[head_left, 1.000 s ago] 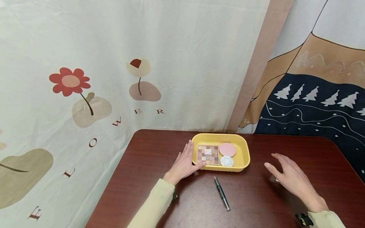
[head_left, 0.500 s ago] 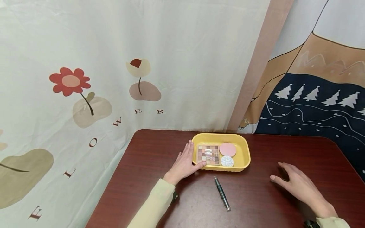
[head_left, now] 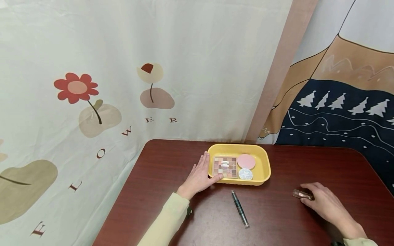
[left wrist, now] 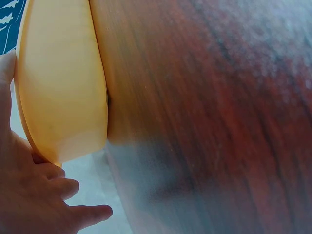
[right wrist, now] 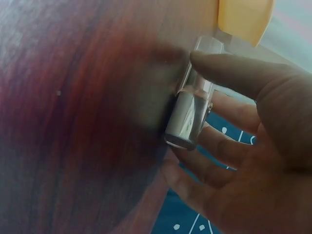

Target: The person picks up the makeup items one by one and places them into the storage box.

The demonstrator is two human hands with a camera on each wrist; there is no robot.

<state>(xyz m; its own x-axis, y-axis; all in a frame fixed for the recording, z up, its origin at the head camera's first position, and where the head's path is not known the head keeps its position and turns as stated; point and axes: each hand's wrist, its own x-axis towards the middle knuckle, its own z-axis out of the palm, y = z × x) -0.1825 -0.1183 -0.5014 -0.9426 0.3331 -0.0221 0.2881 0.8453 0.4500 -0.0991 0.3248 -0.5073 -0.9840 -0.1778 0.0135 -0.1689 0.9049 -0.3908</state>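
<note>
Silver, clear-ended tube (head_left: 301, 194), at the right of the table (head_left: 277, 218), is pinched between thumb and fingers of the right hand (head_left: 330, 204); light, even pressure should suit its smooth sides. Left hand (head_left: 198, 176), fingers straight, rests against the yellow tray (head_left: 262, 167).

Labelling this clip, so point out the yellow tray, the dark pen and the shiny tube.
Yellow tray (head_left: 261, 168), head view: bare floor, right end.
Dark pen (head_left: 240, 209), head view: middle of its barrel.
Shiny tube (right wrist: 185, 117), right wrist view: silvery end.
</note>
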